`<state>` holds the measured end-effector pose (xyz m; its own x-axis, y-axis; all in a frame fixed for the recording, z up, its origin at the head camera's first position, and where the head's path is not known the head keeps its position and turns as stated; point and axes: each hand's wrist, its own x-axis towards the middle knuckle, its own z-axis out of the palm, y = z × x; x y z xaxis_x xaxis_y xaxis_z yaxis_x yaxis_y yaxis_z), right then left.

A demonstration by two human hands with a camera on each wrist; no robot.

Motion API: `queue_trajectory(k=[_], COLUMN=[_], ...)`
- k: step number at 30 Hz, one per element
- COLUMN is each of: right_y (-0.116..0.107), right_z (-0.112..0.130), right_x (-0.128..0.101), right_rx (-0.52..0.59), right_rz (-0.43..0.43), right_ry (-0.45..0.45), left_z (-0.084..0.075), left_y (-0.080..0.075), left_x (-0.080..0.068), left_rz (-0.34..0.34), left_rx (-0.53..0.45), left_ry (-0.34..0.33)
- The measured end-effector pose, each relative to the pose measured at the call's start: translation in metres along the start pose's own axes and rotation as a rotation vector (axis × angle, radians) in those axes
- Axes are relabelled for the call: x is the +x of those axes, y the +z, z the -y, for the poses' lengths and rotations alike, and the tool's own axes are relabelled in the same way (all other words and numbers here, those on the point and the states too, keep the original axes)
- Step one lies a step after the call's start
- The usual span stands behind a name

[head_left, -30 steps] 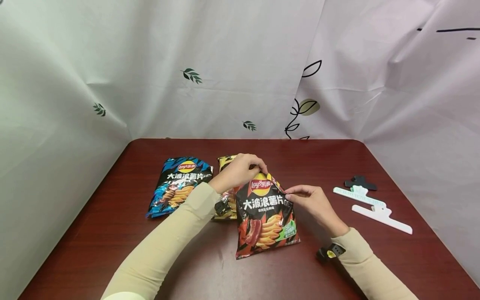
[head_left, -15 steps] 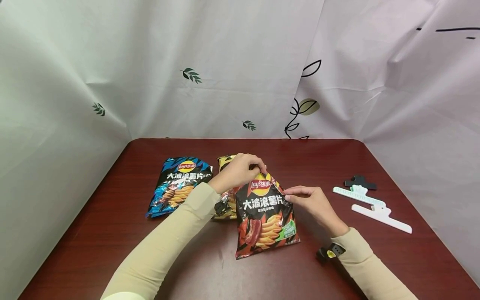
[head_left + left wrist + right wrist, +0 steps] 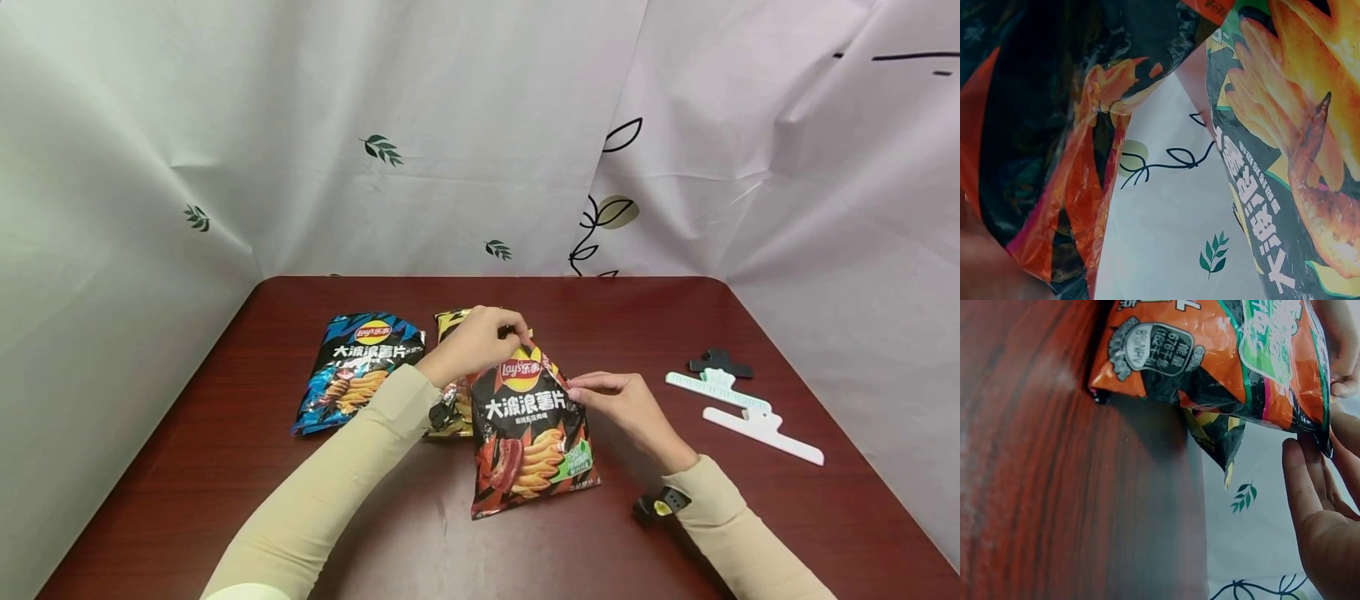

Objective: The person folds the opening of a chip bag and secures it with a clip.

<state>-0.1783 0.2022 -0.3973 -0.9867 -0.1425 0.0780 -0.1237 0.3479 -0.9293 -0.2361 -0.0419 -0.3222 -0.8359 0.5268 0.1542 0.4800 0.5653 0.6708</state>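
A black and red Lay's chip bag (image 3: 525,442) stands tilted over the table, its lower edge toward me. My left hand (image 3: 476,342) pinches its top edge at the left. On the right, my right hand (image 3: 630,412) pinches the upper right corner between thumb and fingers. A folded strip runs along the bag's top between the hands. In the right wrist view the orange back of the bag (image 3: 1204,356) faces the camera, with my right hand (image 3: 1329,531) at its corner. The left wrist view shows the held bag (image 3: 1066,144) close up; most of my left hand is hidden there.
A yellow and black chip bag (image 3: 450,321) lies behind the held bag, partly covered by my left arm. Left of it is a blue chip bag (image 3: 363,367). Black (image 3: 720,364), mint green (image 3: 716,390) and white (image 3: 765,433) bag clips lie at the right.
Almost nothing differs. Both hands keep their hold on the chip bag, and its top edge shifts only very slightly. The other bags and the clips stay where they were.
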Motion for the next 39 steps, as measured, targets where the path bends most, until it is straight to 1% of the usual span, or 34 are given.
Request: queue_trajectory(k=[4,7,12,23,27,34,39], right_y=[0.0016,0.0028,0.0048,0.0083,0.0087,0.0084,0.0079], right_z=[0.0000,0.0002,0.0013,0.0004,0.0002,0.0018,0.0021], right_x=[0.0008,0.0014,0.0019,0.0048,0.0056,0.0053,0.0047], right_rx=[0.012,0.004,-0.015,0.056,0.076,0.029,0.031], right_rz=[-0.019,-0.040,-0.052,-0.042,-0.026,-0.011,-0.005], right_ry=[-0.002,0.009,0.035,0.049,0.047,0.050,0.054], left_z=[-0.0016,-0.0012,0.0006,0.0027,0.0012,-0.0015,-0.0002], left_y=[-0.0010,-0.0007,0.0008,0.0019,0.0017,0.0010,0.0023], left_x=[-0.0017,-0.0016,-0.0008,0.0001,0.0005,0.0004,0.0015], left_rz=[-0.004,-0.008,-0.018,-0.021,-0.022,0.005,0.012], left_rx=[-0.009,0.005,0.025,0.004,0.016,0.028,0.049], left_ry=[-0.012,0.003,0.023,0.038,0.020,-0.030,-0.022])
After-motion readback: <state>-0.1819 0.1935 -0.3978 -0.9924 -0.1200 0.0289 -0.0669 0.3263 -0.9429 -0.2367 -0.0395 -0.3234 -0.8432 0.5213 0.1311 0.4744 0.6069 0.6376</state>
